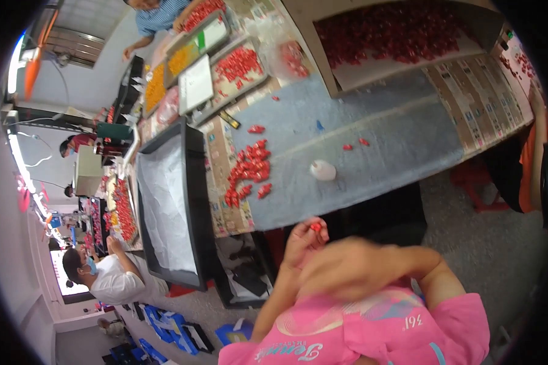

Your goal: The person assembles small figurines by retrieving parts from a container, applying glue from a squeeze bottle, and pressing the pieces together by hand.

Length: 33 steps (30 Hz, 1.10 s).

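Just off the table's near edge, my left hand (303, 244) pinches a small shiny red piece (315, 226) between its fingertips. My right hand (350, 267) crosses in front of my chest, close by the left one; motion smears it, so its fingers cannot be made out. On the table's blue-grey mat (371, 128) lies a loose pile of similar red pieces (249, 167), to the left. A small white rounded object (323, 171) sits on the mat nearer to me. Two stray red pieces (363, 142) lie beyond it to the right.
A black tray lined with white sheeting (164, 207) stands against the table's left end. Farther back are trays of red pieces (237, 67) and yellow pieces (182, 59). An open box of dark red pieces (396, 36) overhangs the far right. Co-workers sit at left (119, 274) and far side.
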### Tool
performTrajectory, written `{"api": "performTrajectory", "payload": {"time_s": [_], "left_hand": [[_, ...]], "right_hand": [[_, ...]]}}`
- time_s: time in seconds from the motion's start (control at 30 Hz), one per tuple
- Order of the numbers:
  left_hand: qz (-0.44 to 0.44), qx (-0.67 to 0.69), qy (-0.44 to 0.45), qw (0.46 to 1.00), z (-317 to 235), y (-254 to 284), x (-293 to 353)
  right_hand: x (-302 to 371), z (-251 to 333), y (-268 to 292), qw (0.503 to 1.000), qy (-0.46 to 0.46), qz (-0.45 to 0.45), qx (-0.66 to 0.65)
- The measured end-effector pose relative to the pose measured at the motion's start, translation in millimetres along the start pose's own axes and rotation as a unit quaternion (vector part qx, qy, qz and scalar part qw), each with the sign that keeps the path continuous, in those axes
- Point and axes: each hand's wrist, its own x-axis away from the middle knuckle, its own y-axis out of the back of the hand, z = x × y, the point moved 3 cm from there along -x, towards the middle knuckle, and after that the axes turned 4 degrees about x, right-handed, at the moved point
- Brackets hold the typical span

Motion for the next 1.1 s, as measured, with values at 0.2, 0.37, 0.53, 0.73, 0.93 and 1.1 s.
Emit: {"api": "performTrajectory", "payload": {"time_s": [0.2,0.37,0.53,0.73,0.93,1.1], "left_hand": [[0.079,0.016,0.006,0.997,-7.2,-90.9,0.6],[0.045,-0.154,-0.122,0.979,-6.6,-105.3,6.5],[0.049,-0.14,-0.094,0.985,-5.5,-104.0,16.4],[0.066,-0.148,-0.053,0.985,-9.8,-95.8,18.9],[0.074,-0.138,-0.066,0.986,-0.3,-91.8,15.2],[0.068,-0.165,-0.085,0.98,0.2,-88.1,14.6]], "right_hand": [[66.1,-2.6,40.0,0.907,-0.276,-0.265,0.176],[69.7,-11.8,22.6,0.917,-0.284,-0.258,0.106],[64.6,-8.8,0.0,0.908,-0.269,-0.287,0.147],[74.3,-3.8,-15.8,0.896,-0.242,-0.306,0.211],[76.6,-1.3,-18.4,0.889,-0.249,-0.309,0.23],[83.0,-6.7,-17.4,0.891,-0.253,-0.299,0.23]]}}
